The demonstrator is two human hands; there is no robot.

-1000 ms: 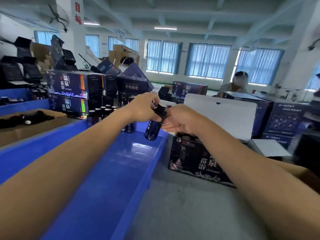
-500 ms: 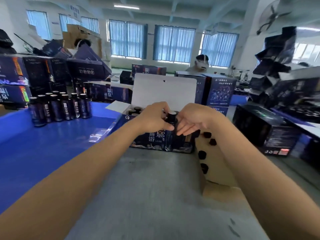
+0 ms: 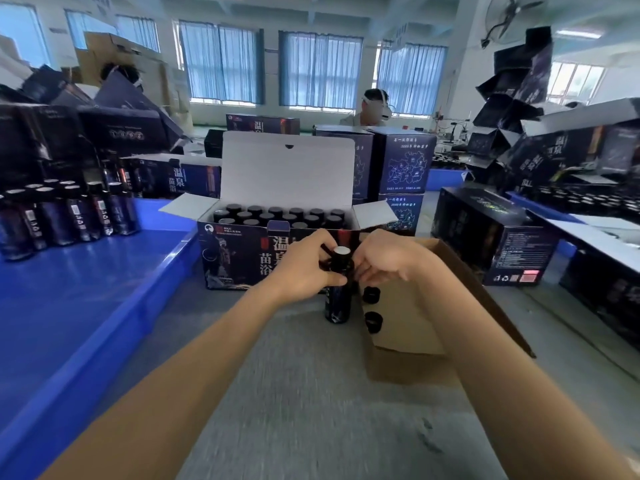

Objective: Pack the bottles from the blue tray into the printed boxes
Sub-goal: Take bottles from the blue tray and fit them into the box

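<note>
Now my left hand (image 3: 304, 268) and right hand (image 3: 384, 265) pinch the small dark black-capped bottle (image 3: 337, 301) at its neck; probably slick, breakable, best held there

The bottle (image 3: 337, 301) in the left hand (image 3: 304, 268) is dark, glossy. Left of it, the blue tray (image 3: 104, 306) is smooth shiny plastic; beyond, the printed box (image 3: 242, 258) is card, matt white inside. Under the right hand (image 3: 388, 261), the carton (image 3: 408, 329) is matt brown cardboard.

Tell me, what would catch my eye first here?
Dead centre, the left hand and right hand hold a dark bottle upright in front of an open printed box packed with black-capped bottles. To the left, more bottles stand in a row at the back of a blue tray.
</note>
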